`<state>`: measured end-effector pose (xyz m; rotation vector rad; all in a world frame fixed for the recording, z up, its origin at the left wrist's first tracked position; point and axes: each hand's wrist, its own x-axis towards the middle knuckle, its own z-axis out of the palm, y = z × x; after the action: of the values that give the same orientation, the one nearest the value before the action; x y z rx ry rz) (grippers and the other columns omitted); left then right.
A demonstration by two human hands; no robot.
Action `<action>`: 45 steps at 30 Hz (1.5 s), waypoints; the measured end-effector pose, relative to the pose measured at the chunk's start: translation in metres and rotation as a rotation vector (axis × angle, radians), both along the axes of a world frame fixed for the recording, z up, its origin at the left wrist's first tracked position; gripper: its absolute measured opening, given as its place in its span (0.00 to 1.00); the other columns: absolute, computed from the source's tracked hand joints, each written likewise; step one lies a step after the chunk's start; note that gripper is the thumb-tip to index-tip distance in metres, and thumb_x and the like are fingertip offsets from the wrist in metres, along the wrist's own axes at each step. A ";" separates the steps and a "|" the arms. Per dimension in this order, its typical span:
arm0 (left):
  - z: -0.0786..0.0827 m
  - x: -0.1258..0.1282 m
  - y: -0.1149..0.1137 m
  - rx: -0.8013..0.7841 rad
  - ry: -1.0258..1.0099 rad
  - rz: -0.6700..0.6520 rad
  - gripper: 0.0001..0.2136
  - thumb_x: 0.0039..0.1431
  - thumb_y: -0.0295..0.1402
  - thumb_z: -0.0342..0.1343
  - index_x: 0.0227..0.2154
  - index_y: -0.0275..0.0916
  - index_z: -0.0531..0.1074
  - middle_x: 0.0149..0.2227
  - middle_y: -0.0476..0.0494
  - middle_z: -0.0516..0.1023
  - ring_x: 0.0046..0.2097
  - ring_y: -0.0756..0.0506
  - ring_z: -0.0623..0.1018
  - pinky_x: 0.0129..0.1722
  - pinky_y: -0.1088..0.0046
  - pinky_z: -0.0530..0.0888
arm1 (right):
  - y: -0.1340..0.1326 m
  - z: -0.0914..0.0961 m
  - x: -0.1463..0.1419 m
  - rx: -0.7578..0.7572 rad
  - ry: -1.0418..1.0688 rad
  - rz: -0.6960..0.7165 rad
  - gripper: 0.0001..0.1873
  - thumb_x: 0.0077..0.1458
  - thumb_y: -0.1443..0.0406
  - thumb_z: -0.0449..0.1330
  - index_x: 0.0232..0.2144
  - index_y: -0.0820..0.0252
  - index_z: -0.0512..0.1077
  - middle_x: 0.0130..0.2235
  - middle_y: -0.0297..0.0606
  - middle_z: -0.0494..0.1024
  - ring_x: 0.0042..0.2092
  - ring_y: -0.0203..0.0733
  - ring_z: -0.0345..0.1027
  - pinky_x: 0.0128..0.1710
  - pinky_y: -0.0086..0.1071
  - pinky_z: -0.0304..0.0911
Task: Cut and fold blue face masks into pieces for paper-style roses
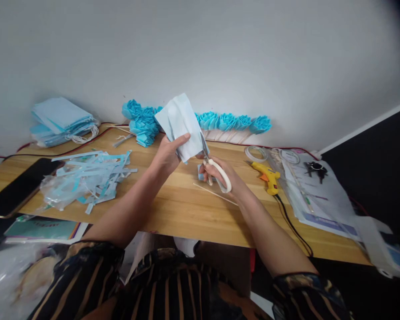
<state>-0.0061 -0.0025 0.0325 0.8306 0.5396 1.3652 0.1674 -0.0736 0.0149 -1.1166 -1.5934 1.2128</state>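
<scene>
My left hand (168, 153) grips a pale blue face mask (182, 122) by its lower left part, thumb on top, and holds it up above the table. White-handled scissors (222, 174) are in my right hand (225, 178), fingers through the loops. Their blades lie along the mask's right edge; whether they are cutting into it I cannot tell. Under my right hand a small blue piece (200, 172) is partly hidden. A thin wooden stick (216, 194) lies on the table just below. Behind the mask stands a row of blue flowers (227, 121), partly covered by it.
Stacked masks (62, 118) sit at the back left. Cut strips (100, 173) are heaped at left, beside a black phone (18, 186). On the right lie a yellow glue gun (269, 177) with its cord, a tape roll (256, 153) and keys (316, 169). A wall (200, 53) stands behind.
</scene>
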 end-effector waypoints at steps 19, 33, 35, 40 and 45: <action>-0.001 -0.002 0.004 0.052 0.007 0.016 0.34 0.39 0.37 0.73 0.52 0.36 0.72 0.44 0.37 0.83 0.53 0.33 0.79 0.56 0.58 0.75 | -0.002 0.004 -0.002 -0.034 0.066 -0.040 0.25 0.52 0.44 0.64 0.32 0.60 0.70 0.27 0.32 0.72 0.22 0.30 0.63 0.17 0.26 0.56; -0.003 -0.002 0.006 0.038 -0.021 0.032 0.32 0.40 0.35 0.72 0.52 0.36 0.72 0.44 0.38 0.83 0.53 0.33 0.79 0.56 0.57 0.75 | -0.004 0.009 -0.004 -0.068 0.107 -0.090 0.27 0.46 0.43 0.67 0.29 0.60 0.70 0.24 0.30 0.71 0.18 0.28 0.60 0.15 0.26 0.53; -0.003 -0.002 0.007 0.031 -0.023 0.040 0.32 0.40 0.34 0.72 0.51 0.36 0.72 0.45 0.38 0.83 0.53 0.34 0.79 0.56 0.57 0.75 | -0.004 0.009 -0.004 -0.072 0.105 -0.097 0.27 0.46 0.43 0.67 0.29 0.61 0.70 0.23 0.30 0.70 0.18 0.28 0.59 0.15 0.26 0.53; -0.004 -0.003 0.008 0.010 -0.009 0.045 0.31 0.40 0.34 0.72 0.51 0.37 0.72 0.45 0.38 0.83 0.53 0.34 0.79 0.56 0.58 0.75 | -0.003 0.009 -0.005 -0.093 0.118 -0.115 0.25 0.47 0.46 0.67 0.31 0.62 0.73 0.23 0.30 0.70 0.18 0.28 0.58 0.14 0.26 0.51; -0.009 -0.003 0.011 -0.034 0.000 0.105 0.26 0.42 0.35 0.71 0.47 0.36 0.74 0.45 0.40 0.83 0.52 0.37 0.80 0.55 0.61 0.76 | -0.004 0.009 -0.006 -0.121 0.136 -0.144 0.29 0.46 0.48 0.68 0.42 0.63 0.76 0.22 0.28 0.70 0.17 0.27 0.57 0.14 0.25 0.50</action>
<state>-0.0095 0.0090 0.0237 0.7837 0.6123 1.4475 0.1615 -0.0773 0.0244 -1.1782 -1.3299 1.2739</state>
